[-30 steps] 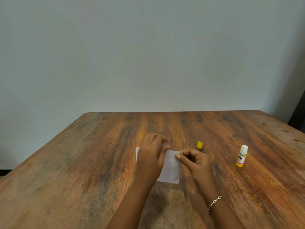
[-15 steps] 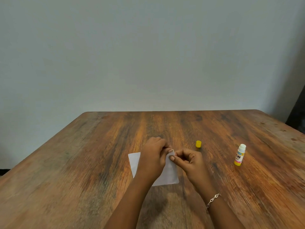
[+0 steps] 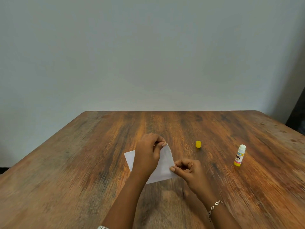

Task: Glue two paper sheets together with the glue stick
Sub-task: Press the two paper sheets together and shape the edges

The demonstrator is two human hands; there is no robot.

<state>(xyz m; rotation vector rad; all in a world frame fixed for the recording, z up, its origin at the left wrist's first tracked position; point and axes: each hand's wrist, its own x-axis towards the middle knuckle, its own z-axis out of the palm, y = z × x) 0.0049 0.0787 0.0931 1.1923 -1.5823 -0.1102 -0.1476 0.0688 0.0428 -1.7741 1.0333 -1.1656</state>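
White paper sheets (image 3: 165,164) lie on the wooden table (image 3: 82,162), turned at an angle. My left hand (image 3: 147,156) covers their middle and pinches the far corner, lifting it a little. My right hand (image 3: 189,171) pinches the near right edge of the paper. Whether one sheet or two are stacked there is not clear. The glue stick (image 3: 239,155) stands upright and uncapped to the right, well apart from both hands. Its yellow cap (image 3: 198,144) sits on the table between the paper and the stick.
A plain grey wall rises behind the table's far edge. A dark object (image 3: 297,116) stands past the table's right corner. A bracelet is on my right wrist.
The paper has turned and its far corner is raised. My right hand slid from the far corner down to the near right edge. The left hand still pinches the top.
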